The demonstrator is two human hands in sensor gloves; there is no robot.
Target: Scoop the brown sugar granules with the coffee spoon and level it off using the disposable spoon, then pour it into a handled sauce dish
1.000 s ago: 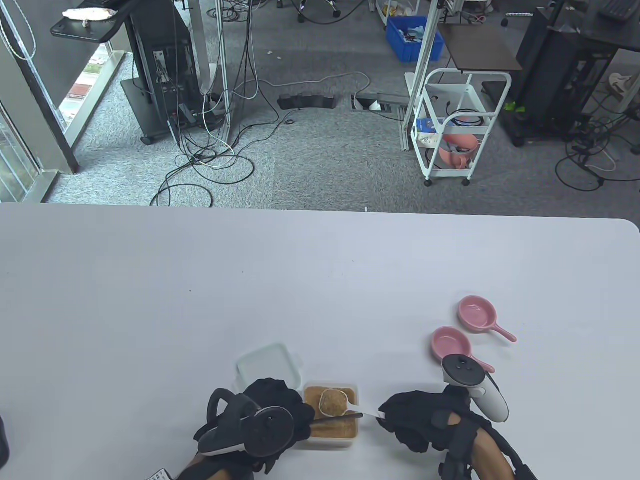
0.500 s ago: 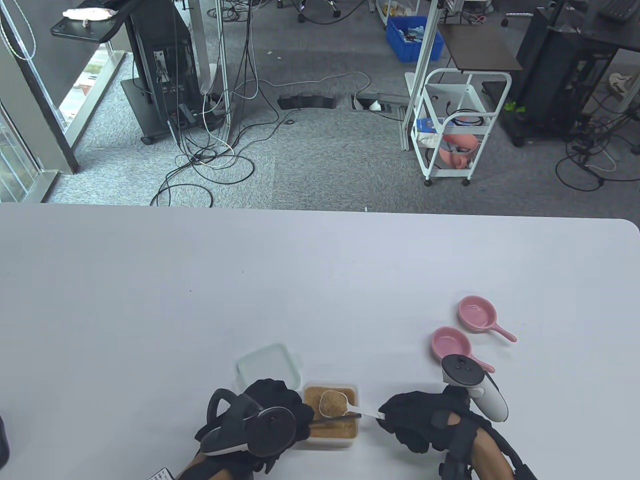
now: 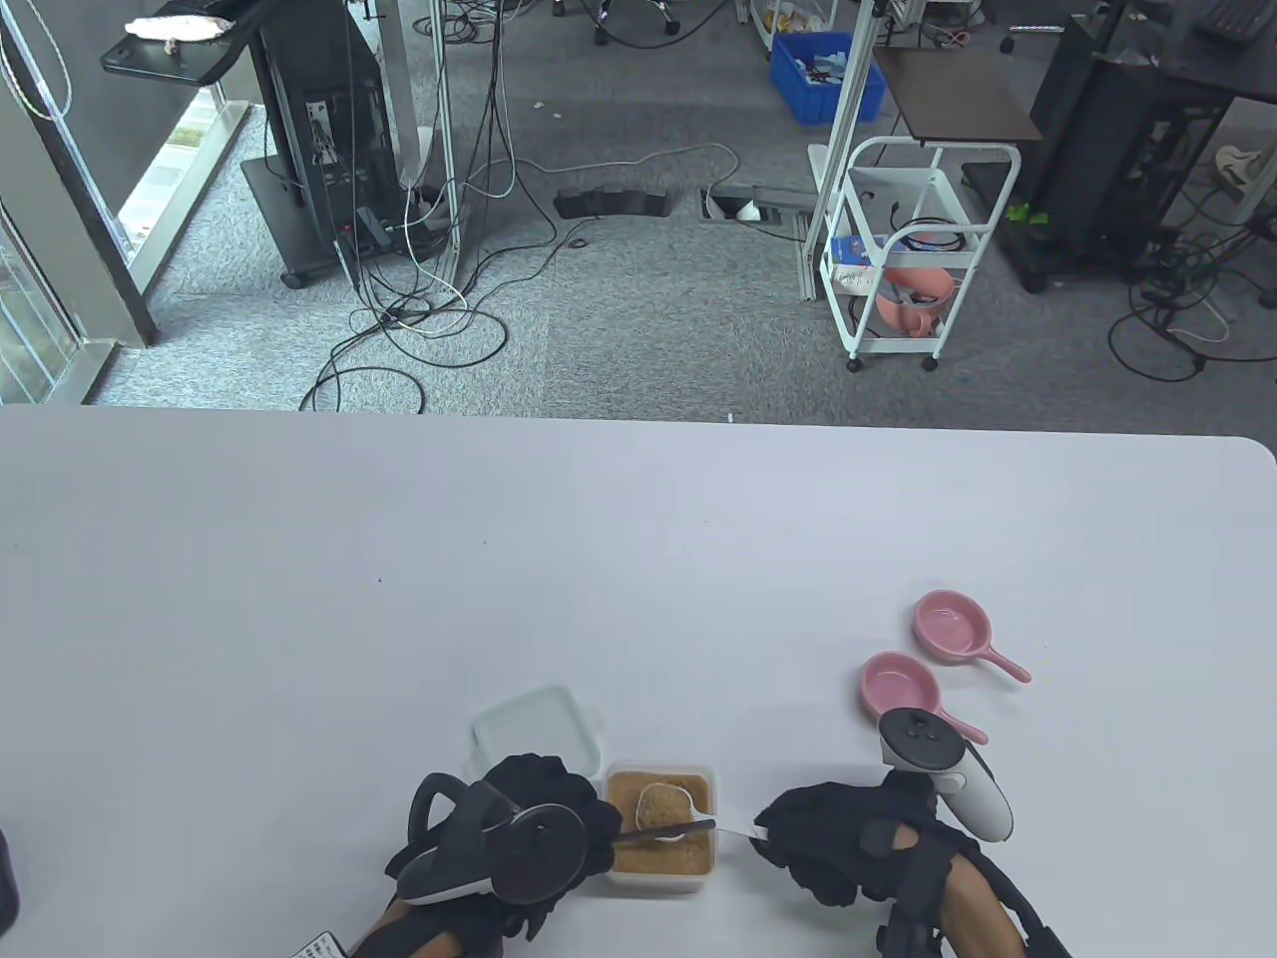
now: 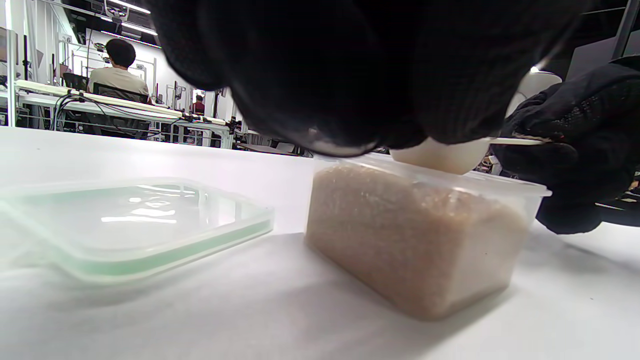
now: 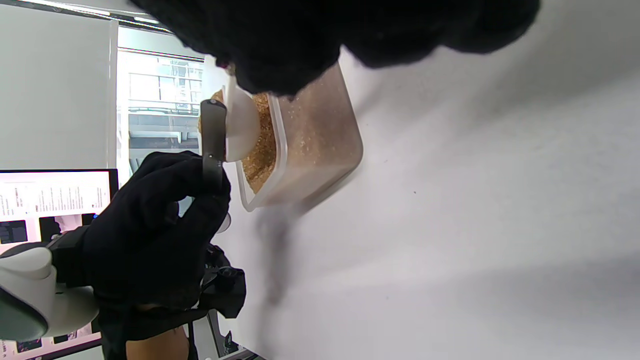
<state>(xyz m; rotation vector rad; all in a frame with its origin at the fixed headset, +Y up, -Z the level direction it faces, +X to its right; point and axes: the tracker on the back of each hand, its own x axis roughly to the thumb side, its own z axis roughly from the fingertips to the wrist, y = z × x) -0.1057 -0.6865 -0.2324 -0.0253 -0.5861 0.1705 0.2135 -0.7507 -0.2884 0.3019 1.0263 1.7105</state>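
A clear tub of brown sugar [image 3: 710,788] stands near the table's front edge. My right hand [image 3: 766,836] pinches the thin handle of a white spoon [image 3: 666,804], whose bowl hangs over the tub with sugar in it. From the left, my left hand [image 3: 597,846] grips a dark flat spoon [image 3: 666,831] and lays it across the white bowl. In the right wrist view the dark spoon [image 5: 214,135] rests against the white bowl's [image 5: 243,127] rim above the tub [image 5: 310,145]. Two pink handled sauce dishes [image 3: 898,687] [image 3: 951,624] lie empty to the right.
The tub's clear lid [image 3: 534,728] lies flat just behind my left hand, seen also in the left wrist view as the lid [image 4: 135,225] beside the tub [image 4: 415,240]. The table's far edge and rounded right corner are well away.
The rounded heap of sugar on the white spoon has gone down. The dark spoon has slid up from the bowl's near edge onto the bowl. Both hands stay in place.
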